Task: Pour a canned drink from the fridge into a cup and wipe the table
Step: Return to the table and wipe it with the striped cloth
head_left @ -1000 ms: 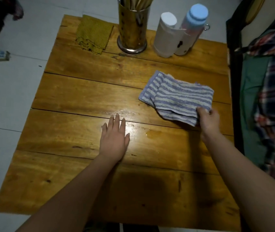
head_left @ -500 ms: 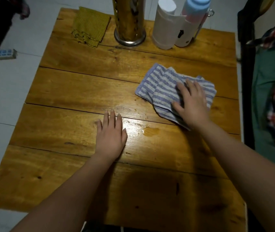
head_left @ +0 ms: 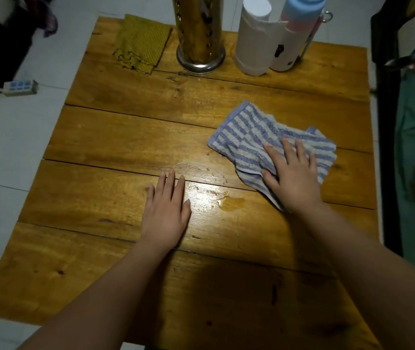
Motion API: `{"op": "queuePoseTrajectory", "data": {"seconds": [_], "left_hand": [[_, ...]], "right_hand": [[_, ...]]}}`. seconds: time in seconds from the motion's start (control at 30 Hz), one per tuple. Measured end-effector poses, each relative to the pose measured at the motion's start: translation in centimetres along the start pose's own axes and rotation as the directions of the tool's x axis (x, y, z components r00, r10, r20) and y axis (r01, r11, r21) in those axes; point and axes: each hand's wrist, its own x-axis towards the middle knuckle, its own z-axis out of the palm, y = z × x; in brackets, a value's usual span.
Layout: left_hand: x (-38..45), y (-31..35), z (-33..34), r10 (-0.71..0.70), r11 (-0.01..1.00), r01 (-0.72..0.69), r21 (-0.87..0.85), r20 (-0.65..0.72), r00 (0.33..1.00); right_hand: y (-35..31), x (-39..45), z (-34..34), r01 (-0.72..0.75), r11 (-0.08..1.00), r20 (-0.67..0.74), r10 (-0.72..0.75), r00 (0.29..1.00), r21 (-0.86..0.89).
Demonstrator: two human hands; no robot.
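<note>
A blue-and-white striped cloth (head_left: pixel 249 132) lies crumpled on the wooden table (head_left: pixel 125 137), right of centre. My right hand (head_left: pixel 292 178) rests flat on its near half, fingers spread, pressing it onto the wood. My left hand (head_left: pixel 167 213) lies palm down on the table, holding nothing. Between my two hands sits a small puddle of liquid (head_left: pixel 229 202), with tiny droplets around it. No can or cup is in view.
Along the far edge stand a yellow-green rag (head_left: pixel 142 46), a metal utensil holder (head_left: pixel 200 34), a white paper roll (head_left: pixel 253 39) and a blue-capped bottle (head_left: pixel 295 34). A power strip (head_left: pixel 20 87) lies on the floor at left. Clothes hang on a dark frame (head_left: pixel 388 147) at right.
My right hand went from pinching the cloth's near corner to lying flat on top of it. The cloth has spread out slightly. My left hand has stayed in place.
</note>
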Motion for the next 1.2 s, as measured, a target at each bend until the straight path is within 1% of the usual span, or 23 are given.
{"op": "queuePoseTrajectory", "data": {"seconds": [0.1, 0.23, 0.33, 0.47, 0.57, 0.63, 0.7, 0.83, 0.87, 0.93, 1.0, 1.07, 1.13, 1.2], "left_hand": [[-0.3, -0.5, -0.3, 0.023, 1.0, -0.023, -0.008, 0.015, 1.0], [-1.1, -0.9, -0.8, 0.028, 0.999, -0.027, -0.021, 0.053, 0.998], [-1.8, -1.4, -1.0, 0.035, 0.999, -0.033, -0.02, 0.072, 0.997], [-2.8, -2.5, -1.4, 0.031, 0.999, -0.03, -0.014, 0.092, 0.995], [-3.8, -3.8, -1.5, 0.022, 0.999, -0.025, 0.025, 0.111, 0.994], [-4.4, -4.4, -1.6, 0.025, 0.999, -0.029, 0.032, 0.117, 0.993], [-4.7, -4.7, -1.8, 0.034, 0.998, -0.039, 0.039, 0.135, 0.99], [-4.6, -4.9, -2.1, 0.042, 0.996, -0.055, 0.065, 0.186, 0.982], [-4.6, -5.0, -2.1, 0.047, 0.996, -0.06, 0.063, 0.191, 0.98], [-4.6, -5.2, -2.1, 0.056, 0.996, -0.068, 0.056, 0.194, 0.979], [-4.7, -5.3, -2.2, 0.063, 0.996, -0.074, 0.052, 0.189, 0.98], [-4.7, -5.3, -2.1, 0.065, 0.995, -0.079, 0.067, 0.189, 0.98], [-4.7, -5.3, -2.1, 0.066, 0.994, -0.081, 0.072, 0.189, 0.98], [-4.6, -5.3, -2.0, 0.064, 0.995, -0.076, 0.059, 0.189, 0.98]], "right_hand": [[0.1, -0.5, 0.0, -0.04, 0.999, -0.015, 0.04, 0.999, 0.023], [-0.8, -1.6, 0.1, -0.121, 0.981, -0.052, 0.13, 0.99, 0.149], [-1.8, -2.6, 0.0, -0.174, 0.959, -0.05, 0.189, 0.981, 0.225], [-5.0, -4.8, 0.2, -0.23, 0.932, -0.027, 0.247, 0.969, 0.278], [-8.8, -6.9, 0.7, -0.228, 0.917, 0.0, 0.242, 0.97, 0.328], [-11.0, -8.4, 1.6, -0.169, 0.934, 0.012, 0.174, 0.985, 0.315], [-11.9, -9.4, 2.6, -0.106, 0.963, 0.016, 0.105, 0.994, 0.246], [-10.2, -9.2, 3.0, -0.09, 0.991, 0.033, 0.088, 0.996, 0.1], [-9.5, -9.1, 2.9, -0.112, 0.99, 0.032, 0.11, 0.993, 0.083], [-7.7, -9.1, 2.6, -0.207, 0.976, 0.02, 0.206, 0.978, 0.068], [-5.6, -9.7, 2.4, -0.332, 0.94, -0.006, 0.334, 0.943, 0.076], [-4.1, -10.5, 2.2, -0.421, 0.902, -0.039, 0.426, 0.904, 0.095], [-4.1, -10.5, 2.1, -0.465, 0.877, -0.056, 0.474, 0.879, 0.123], [-5.6, -10.0, 2.0, -0.479, 0.864, -0.061, 0.492, 0.869, 0.154]]}}
